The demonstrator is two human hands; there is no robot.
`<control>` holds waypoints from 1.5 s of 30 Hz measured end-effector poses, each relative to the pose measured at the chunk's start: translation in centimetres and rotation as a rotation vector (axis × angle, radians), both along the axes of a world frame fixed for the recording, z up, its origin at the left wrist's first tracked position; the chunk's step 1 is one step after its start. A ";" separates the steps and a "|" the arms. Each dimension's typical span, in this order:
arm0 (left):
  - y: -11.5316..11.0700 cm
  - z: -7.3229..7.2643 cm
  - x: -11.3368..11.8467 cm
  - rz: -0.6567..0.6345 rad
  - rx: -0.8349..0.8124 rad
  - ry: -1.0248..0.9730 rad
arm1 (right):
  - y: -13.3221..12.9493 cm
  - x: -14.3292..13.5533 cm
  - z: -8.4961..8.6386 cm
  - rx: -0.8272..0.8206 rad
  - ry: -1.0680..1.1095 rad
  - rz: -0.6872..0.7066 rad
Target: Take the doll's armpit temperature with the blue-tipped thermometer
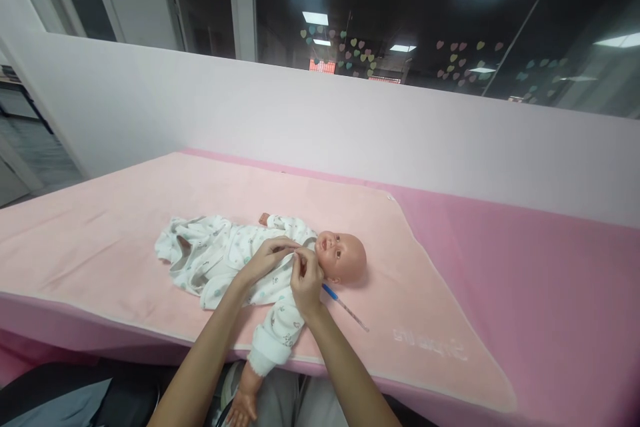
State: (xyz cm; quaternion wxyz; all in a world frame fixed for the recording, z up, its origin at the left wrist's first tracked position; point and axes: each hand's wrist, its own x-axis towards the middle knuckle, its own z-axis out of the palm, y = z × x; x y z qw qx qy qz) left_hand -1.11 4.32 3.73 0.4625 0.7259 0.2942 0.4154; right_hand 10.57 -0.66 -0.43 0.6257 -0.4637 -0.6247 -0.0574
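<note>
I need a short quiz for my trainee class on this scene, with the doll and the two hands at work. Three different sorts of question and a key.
1. Multiple choice: Where on the doll's clothing are the left hand and right hand?
A. At a cuff
B. Near the neck
C. At a leg end

2. True or false: The left hand holds the blue-ended stick.

3. Short answer: Which bare part of the doll reaches past the sheet's near edge?

Key:
1. B
2. False; it lies on the sheet, beside the right wrist.
3. A doll hand.
</note>
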 end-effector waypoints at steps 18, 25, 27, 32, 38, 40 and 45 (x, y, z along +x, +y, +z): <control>-0.1 -0.3 -0.3 -0.015 -0.084 -0.045 | 0.0 0.1 0.3 -0.018 -0.087 -0.071; -0.5 0.1 -0.3 0.014 -0.100 -0.043 | 0.0 0.2 0.2 -0.008 -0.115 -0.082; -0.4 0.0 -0.2 0.024 -0.089 -0.053 | 0.1 0.2 0.1 0.002 -0.135 -0.083; -0.2 -0.5 -0.1 0.040 -0.112 -0.097 | 0.0 0.2 -0.1 0.001 -0.183 -0.077; -0.1 -0.6 -0.2 0.003 -0.150 -0.118 | -0.2 0.2 0.3 -0.033 -0.194 -0.093; -0.1 -0.4 -0.3 -0.006 -0.124 -0.106 | -0.2 0.2 0.3 -0.037 -0.191 -0.098; -0.3 -0.2 -0.3 0.002 -0.077 -0.082 | -0.2 0.2 0.3 -0.054 -0.178 -0.092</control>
